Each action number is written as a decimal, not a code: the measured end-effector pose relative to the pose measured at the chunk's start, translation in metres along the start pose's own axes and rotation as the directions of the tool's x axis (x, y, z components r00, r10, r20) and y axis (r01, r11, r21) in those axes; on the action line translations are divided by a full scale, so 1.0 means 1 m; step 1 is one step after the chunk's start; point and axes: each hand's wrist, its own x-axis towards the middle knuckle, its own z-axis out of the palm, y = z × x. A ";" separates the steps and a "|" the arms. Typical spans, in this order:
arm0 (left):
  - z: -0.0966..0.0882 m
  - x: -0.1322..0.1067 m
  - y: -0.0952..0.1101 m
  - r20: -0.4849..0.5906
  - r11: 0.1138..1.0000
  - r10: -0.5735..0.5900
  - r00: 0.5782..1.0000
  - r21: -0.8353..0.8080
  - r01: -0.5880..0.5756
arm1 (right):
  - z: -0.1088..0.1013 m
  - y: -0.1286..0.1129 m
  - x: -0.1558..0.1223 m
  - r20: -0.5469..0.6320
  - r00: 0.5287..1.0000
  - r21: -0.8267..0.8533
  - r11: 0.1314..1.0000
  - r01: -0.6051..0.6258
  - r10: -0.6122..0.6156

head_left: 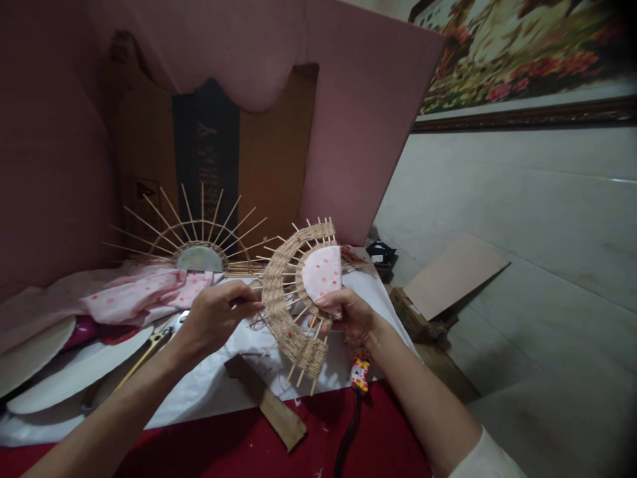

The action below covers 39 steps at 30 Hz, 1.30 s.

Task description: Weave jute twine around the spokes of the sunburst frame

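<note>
A half-round woven fan [279, 290] of twine on thin wooden sticks is held up in front of me. Its inner half disc [322, 271] is covered in white cloth with small pinkish-red marks. My right hand [351, 315] grips the fan at the disc's lower edge, thumb on the front and fingers behind. At the outer woven rim, my left hand [221, 312] is closed, thumb and forefinger pinching around a stick end; a strand of twine may also be there, I cannot tell. Loose twine [256, 322] shows just below these fingertips.
Behind stands a second stick frame [202, 226] with a pale half disc. Pink dotted cloth [144, 292], scissors [162, 335] and white curved boards [74, 378] lie left. In front are a wooden strip [269, 401] and a dark cord with a colourful cartoon piece [360, 372]. Cardboard [455, 275] leans right.
</note>
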 end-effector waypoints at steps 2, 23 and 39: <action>-0.003 0.002 0.001 -0.034 0.998 -0.031 0.999 -0.064 0.029 | 0.000 0.001 0.001 0.029 0.999 0.029 0.999 0.013 -0.014; 0.015 0.000 0.003 -0.164 0.750 -0.326 0.931 -0.644 0.150 | -0.005 0.011 0.011 0.045 0.976 0.301 0.935 0.190 -0.213; 0.013 0.000 0.004 0.132 0.765 -0.347 0.928 -0.533 0.362 | -0.008 0.009 0.011 0.018 0.975 0.246 0.946 0.209 -0.220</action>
